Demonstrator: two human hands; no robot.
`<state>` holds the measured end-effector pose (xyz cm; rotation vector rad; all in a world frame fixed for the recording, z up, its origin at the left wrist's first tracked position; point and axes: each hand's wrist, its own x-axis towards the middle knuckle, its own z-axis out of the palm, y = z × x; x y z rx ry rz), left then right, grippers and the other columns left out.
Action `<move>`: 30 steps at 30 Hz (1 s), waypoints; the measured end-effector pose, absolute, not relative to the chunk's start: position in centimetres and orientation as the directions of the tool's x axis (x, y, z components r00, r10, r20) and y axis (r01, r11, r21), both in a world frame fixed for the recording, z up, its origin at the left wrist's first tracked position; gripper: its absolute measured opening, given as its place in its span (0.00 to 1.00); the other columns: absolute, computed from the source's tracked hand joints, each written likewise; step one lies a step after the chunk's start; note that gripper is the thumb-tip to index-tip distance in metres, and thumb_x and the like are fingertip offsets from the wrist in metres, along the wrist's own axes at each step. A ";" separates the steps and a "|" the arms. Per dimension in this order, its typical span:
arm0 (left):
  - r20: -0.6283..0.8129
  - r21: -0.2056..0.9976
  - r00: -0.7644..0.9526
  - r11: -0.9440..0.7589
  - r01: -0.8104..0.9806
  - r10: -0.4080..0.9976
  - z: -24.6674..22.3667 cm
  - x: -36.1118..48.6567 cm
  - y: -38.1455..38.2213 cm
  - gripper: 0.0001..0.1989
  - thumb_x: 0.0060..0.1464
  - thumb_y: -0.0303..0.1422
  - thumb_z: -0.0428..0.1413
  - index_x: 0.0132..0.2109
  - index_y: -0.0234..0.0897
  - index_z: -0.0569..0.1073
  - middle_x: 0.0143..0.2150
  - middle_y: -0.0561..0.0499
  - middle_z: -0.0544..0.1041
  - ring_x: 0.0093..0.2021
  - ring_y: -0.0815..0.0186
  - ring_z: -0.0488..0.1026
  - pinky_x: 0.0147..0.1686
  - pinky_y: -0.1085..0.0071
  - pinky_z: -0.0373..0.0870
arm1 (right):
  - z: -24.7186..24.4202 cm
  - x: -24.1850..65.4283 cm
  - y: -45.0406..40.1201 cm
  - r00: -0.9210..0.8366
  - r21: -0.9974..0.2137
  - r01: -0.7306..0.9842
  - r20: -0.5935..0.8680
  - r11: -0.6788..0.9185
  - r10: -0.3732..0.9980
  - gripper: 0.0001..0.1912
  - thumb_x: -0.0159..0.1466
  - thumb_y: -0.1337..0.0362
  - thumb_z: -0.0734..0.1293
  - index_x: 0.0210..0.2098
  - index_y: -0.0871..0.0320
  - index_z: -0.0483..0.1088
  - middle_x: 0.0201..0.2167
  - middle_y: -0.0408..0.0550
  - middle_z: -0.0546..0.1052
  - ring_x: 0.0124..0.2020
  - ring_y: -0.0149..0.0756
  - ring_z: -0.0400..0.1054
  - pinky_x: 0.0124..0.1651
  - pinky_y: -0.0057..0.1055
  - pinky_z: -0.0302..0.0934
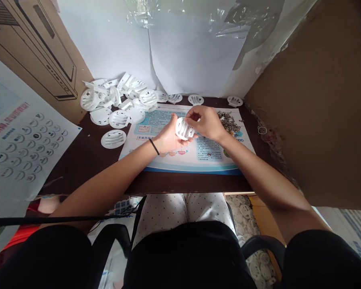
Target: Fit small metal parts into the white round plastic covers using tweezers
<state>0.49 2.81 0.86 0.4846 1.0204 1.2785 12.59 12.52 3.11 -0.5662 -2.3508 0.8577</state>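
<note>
My left hand (pixel 168 138) cradles a white slotted plastic part (pixel 184 129), a rounded piece with several parallel slits. My right hand (pixel 207 123) pinches the top of that part with its fingertips; anything small between them is hidden. Just right of that hand lies a heap of small metal pieces (pixel 228 121) on a printed paper mat (pixel 210 158). Further left, a loose pile of similar white plastic parts (pixel 114 96) sits on the dark wooden desk (pixel 87 162), with several single discs around it.
A poster of round icons (pixel 21 144) hangs over the desk's left side, and a brown cardboard panel (pixel 313 100) walls the right. White paper and plastic film (pixel 180 48) cover the back wall. Below the desk's front edge, more white discs (pixel 240 212) lie beside my dotted trousers (pixel 183 210).
</note>
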 end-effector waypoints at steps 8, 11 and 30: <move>-0.331 0.793 -0.024 0.265 -0.549 0.943 0.1 0.3 3.2 0.34 0.66 0.59 0.34 0.44 0.37 0.72 0.30 0.43 0.75 0.25 0.64 0.71 0.21 0.72 0.55 | 3.0 12.3 11.9 -0.747 -0.521 0.228 0.449 0.823 0.491 0.07 0.58 0.75 0.62 0.27 0.59 0.68 0.28 0.46 0.71 0.29 0.29 0.62 0.37 0.32 0.57; -0.343 0.788 -0.037 0.266 -0.556 0.938 0.1 0.4 3.2 0.35 0.66 0.60 0.32 0.43 0.37 0.72 0.28 0.44 0.74 0.24 0.64 0.71 0.21 0.72 0.54 | 2.8 12.2 11.8 -0.746 -0.478 0.251 0.458 0.841 0.483 0.07 0.59 0.75 0.62 0.27 0.60 0.68 0.29 0.46 0.70 0.29 0.30 0.60 0.37 0.32 0.56; -0.425 0.794 -0.217 0.247 -0.555 0.879 2.3 1.9 2.4 0.32 0.68 0.56 0.30 0.36 0.39 0.66 0.25 0.49 0.68 0.23 0.67 0.67 0.22 0.71 0.51 | 1.9 12.4 11.6 -0.774 -0.322 0.260 0.494 0.910 0.396 0.11 0.65 0.72 0.60 0.32 0.62 0.74 0.33 0.51 0.73 0.31 0.31 0.61 0.36 0.33 0.56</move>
